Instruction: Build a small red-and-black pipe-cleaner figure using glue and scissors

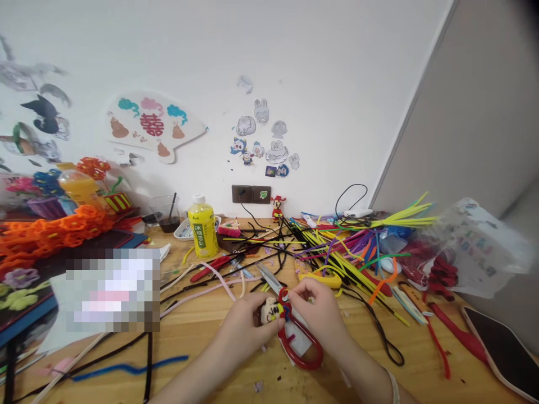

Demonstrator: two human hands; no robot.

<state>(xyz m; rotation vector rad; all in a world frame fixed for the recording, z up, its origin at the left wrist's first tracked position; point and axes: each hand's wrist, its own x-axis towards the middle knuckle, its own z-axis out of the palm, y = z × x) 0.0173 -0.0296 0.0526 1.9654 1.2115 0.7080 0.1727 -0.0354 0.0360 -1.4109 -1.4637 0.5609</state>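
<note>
Between the thumb and fingers of my left hand (242, 322) is a small pipe-cleaner doll (272, 312) with a pale face, black and yellow details and a red and blue body. My right hand (322, 308) pinches at the doll's red part, its thumb and index finger pressed together. Some of the doll is covered by my fingers. Below both hands lie scissors (312, 365) with red handle loops, their blades pointing away to the upper left. A scrap of white paper (298, 341) shows through one loop.
Loose pipe cleaners (337, 252) in many colours cover the table's back and right. A yellow drink bottle (202, 227) stands at back left; red-handled pliers (213, 267) lie before it. A similar red-hatted doll (277, 209) stands by the wall. A phone (501, 348) rests at right.
</note>
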